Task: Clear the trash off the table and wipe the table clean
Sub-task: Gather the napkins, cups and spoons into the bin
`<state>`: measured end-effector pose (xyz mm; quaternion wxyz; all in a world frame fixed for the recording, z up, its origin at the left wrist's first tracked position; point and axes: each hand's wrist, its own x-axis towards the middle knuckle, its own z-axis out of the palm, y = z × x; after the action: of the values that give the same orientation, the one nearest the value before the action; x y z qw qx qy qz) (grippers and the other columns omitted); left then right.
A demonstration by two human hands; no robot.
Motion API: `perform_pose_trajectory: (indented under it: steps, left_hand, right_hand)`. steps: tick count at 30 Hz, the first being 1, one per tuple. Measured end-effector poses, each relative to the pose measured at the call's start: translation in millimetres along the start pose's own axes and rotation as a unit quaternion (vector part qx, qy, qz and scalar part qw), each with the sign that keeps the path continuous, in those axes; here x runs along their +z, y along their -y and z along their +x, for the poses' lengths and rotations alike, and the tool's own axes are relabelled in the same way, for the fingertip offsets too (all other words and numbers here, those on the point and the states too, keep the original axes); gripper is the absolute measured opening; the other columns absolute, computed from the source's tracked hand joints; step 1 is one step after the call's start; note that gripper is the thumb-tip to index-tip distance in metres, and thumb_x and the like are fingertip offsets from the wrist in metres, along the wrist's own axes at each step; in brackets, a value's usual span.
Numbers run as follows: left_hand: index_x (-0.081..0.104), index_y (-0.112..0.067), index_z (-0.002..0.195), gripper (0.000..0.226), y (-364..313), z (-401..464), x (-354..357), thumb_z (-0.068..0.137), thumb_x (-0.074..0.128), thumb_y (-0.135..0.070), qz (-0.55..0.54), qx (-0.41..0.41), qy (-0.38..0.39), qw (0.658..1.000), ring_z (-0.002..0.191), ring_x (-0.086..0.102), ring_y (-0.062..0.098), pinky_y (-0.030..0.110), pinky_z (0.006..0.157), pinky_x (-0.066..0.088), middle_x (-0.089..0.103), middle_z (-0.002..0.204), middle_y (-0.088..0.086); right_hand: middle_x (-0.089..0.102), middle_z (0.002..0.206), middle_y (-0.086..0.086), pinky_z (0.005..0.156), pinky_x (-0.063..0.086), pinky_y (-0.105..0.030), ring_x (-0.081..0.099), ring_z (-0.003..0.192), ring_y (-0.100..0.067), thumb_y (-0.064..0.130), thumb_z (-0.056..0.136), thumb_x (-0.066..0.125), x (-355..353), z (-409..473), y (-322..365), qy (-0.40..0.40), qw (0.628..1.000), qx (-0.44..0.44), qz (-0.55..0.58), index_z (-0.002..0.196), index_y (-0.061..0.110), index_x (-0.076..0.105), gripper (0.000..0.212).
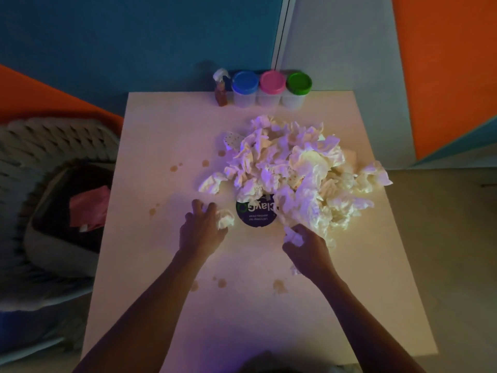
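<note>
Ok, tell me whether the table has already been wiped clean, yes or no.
No: brown stains still dot the table, and the pile of crumpled paper still lies on it.

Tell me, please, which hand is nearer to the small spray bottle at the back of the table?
Left. The left hand lies almost straight below the spray bottle in the picture; the right hand sits lower and farther right, at the tissue pile's near edge.

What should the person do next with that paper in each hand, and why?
Probably carry both wads over to the basket at the table's left and drop them in. The left hand already grips a small crumpled paper, and the right hand pinches the near edge of the big paper pile. Brown stains can't be wiped until the table is cleared.
</note>
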<state>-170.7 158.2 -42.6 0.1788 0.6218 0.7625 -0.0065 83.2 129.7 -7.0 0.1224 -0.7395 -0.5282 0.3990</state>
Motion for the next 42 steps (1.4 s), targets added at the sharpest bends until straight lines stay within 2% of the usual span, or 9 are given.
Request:
perform_pose_trajectory:
  steps: [3,6,10,15,19,23,26,32,42]
  left_hand:
    - [0.055,-0.022,0.118,0.047,-2.4,-8.5,1.6,0.082,0.072,-0.046,-0.03,0.002,-0.021,0.999,0.09,0.063,0.035,0.041,0.071,0.056,0.043,0.119,0.006]
    - [0.06,-0.022,0.11,0.042,-11.0,-19.6,4.9,0.081,0.073,-0.05,-0.073,0.022,-0.05,0.996,0.083,0.066,0.035,0.042,0.068,0.058,0.048,0.113,0.004]
    - [0.065,-0.022,0.097,0.049,-32.8,-32.9,3.5,0.08,0.066,-0.069,-0.105,0.047,-0.073,0.991,0.077,0.066,0.027,0.036,0.064,0.057,0.052,0.105,0.0]
    - [0.067,-0.023,0.092,0.046,-67.0,-53.7,-3.0,0.085,0.059,-0.068,-0.112,0.044,-0.041,0.992,0.082,0.068,0.027,0.037,0.071,0.056,0.055,0.097,-0.003]
    - [0.067,-0.02,0.097,0.03,-89.5,-67.5,-0.2,0.09,0.062,-0.049,-0.136,0.063,0.002,0.989,0.094,0.068,0.03,0.039,0.083,0.055,0.062,0.108,-0.001]
    - [0.067,-0.023,0.108,0.029,-110.0,-77.9,5.2,0.09,0.064,-0.046,-0.148,0.082,0.025,0.985,0.099,0.068,0.028,0.04,0.089,0.056,0.065,0.111,-0.001]
    - [0.057,-0.025,0.107,0.029,-123.1,-86.4,9.7,0.09,0.062,-0.048,-0.136,0.093,0.025,0.986,0.096,0.068,0.028,0.04,0.086,0.057,0.065,0.109,-0.002]
    - [0.043,-0.037,0.112,0.031,-137.6,-104.6,13.6,0.089,0.059,-0.049,-0.099,0.082,0.037,0.991,0.094,0.068,0.026,0.036,0.081,0.057,0.065,0.108,-0.005]
    - [0.057,-0.039,0.125,0.034,-169.6,-127.9,26.4,0.092,0.056,-0.044,-0.05,0.026,0.0,0.998,0.099,0.066,0.023,0.034,0.081,0.056,0.061,0.109,-0.005]
  right_hand:
    - [0.068,0.076,0.01,0.066,0.056,-0.032,0.065,0.063,-0.019,0.064,0.062,0.069,-5.9,-9.8,-12.4,0.007,1.0,0.002,-0.004,0.084,0.032,0.059,0.041]
    - [0.062,0.061,0.007,0.065,0.053,-0.031,0.064,0.059,-0.022,0.081,0.064,0.065,-11.9,-20.0,-21.1,-0.019,0.999,0.033,-0.006,0.074,0.027,0.06,0.055]
    - [0.054,0.052,-0.002,0.063,0.046,-0.033,0.056,0.068,-0.032,0.057,0.082,0.057,-22.0,-27.3,-30.5,-0.065,0.996,0.067,-0.014,0.061,0.023,0.056,0.04]
    - [0.064,0.057,-0.003,0.07,0.054,-0.034,0.062,0.069,-0.032,0.044,0.075,0.05,-35.5,-26.7,-44.9,-0.072,0.993,0.098,0.007,0.073,0.028,0.065,0.022]
    - [0.071,0.079,0.01,0.075,0.051,-0.032,0.068,0.081,-0.023,0.037,0.078,0.052,-44.2,-24.6,-55.0,-0.077,0.995,0.065,0.001,0.1,0.045,0.062,0.026]
    - [0.054,0.126,0.008,0.08,0.047,-0.037,0.064,0.104,-0.029,0.033,0.085,0.058,-42.4,-15.7,-57.3,-0.092,0.993,0.003,-0.078,0.134,0.044,0.047,0.051]
    - [0.048,0.136,0.005,0.078,0.049,-0.039,0.063,0.107,-0.033,0.036,0.086,0.058,-34.6,-6.4,-62.4,-0.063,0.983,-0.029,-0.17,0.142,0.041,0.04,0.059]
    - [0.061,0.112,0.004,0.07,0.042,-0.033,0.061,0.105,-0.028,0.033,0.091,0.051,-34.5,7.1,-72.8,-0.066,0.979,-0.049,-0.185,0.114,0.03,0.062,0.025]
    - [0.064,0.093,0.01,0.068,0.039,-0.026,0.065,0.089,-0.018,0.028,0.078,0.063,-85.4,17.5,-95.7,-0.056,0.997,-0.044,0.033,0.088,0.03,0.069,0.012]
